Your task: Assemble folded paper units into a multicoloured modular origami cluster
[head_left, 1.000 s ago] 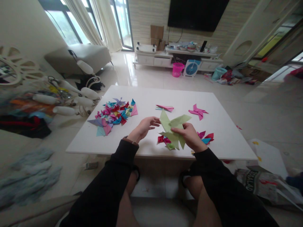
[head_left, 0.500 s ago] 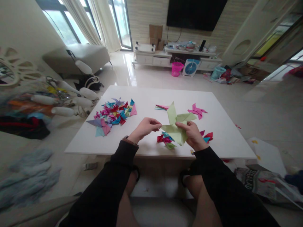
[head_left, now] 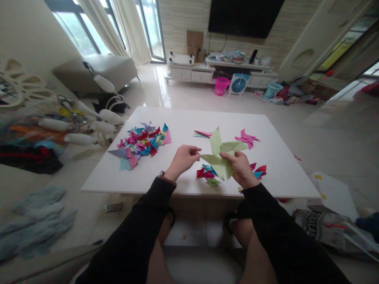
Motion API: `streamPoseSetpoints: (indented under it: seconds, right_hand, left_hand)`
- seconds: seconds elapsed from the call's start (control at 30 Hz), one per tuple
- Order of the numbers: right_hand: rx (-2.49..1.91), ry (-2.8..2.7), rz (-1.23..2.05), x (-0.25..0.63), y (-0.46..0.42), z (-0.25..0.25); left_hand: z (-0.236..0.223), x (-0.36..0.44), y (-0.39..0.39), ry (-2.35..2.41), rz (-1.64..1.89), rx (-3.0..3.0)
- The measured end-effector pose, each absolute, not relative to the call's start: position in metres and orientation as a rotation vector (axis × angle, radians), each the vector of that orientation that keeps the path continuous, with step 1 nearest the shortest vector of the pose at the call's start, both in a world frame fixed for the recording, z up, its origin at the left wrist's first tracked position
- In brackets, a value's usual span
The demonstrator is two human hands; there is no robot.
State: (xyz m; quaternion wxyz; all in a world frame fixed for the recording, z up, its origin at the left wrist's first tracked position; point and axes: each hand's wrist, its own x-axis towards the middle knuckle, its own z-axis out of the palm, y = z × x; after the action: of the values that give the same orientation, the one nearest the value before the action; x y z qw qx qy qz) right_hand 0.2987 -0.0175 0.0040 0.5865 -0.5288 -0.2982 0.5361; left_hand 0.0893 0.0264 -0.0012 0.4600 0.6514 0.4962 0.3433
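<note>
A pale green folded paper pinwheel is held up over the near part of the white table. My right hand grips it at its centre and right side, thumb on top. At the tip of its left-pointing blade is my left hand, with fingers curled closed; the pinched tip itself is mostly hidden. Beneath the pinwheel lies a small cluster of folded paper pieces in red, blue, magenta and green. A pink paper pinwheel rests farther back on the right.
On the table's left side is a large heap of colourful folded paper. Thin folded sheets lie behind the green pinwheel. More folded pieces sit beside my right wrist. A floor lamp stands off the left edge.
My left hand has shifted slightly, its wrist moving right and its fingers rising a little. The pinwheel has barely moved in my right hand.
</note>
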Motion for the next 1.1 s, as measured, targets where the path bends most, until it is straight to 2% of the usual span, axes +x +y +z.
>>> streamPoseSetpoints:
  seconds: [0.27,0.57,0.8,1.1]
  right_hand:
    - [-1.202,-0.598,1.176,0.300,-0.015,0.006]
    - [-1.113,-0.482,1.155,0.297,-0.011,0.004]
    - [-1.131,-0.467,1.014,0.298,-0.008,-0.001]
    - [-1.143,-0.498,1.030,0.297,-0.010,0.000]
  left_hand:
    - [-0.006,0.095,0.026,1.180,0.828,1.063]
    - [0.000,0.135,-0.006,0.816,0.717,0.706]
    - [-0.007,0.145,-0.013,0.828,0.855,0.810]
    - [-0.009,0.141,-0.011,0.851,0.751,0.906]
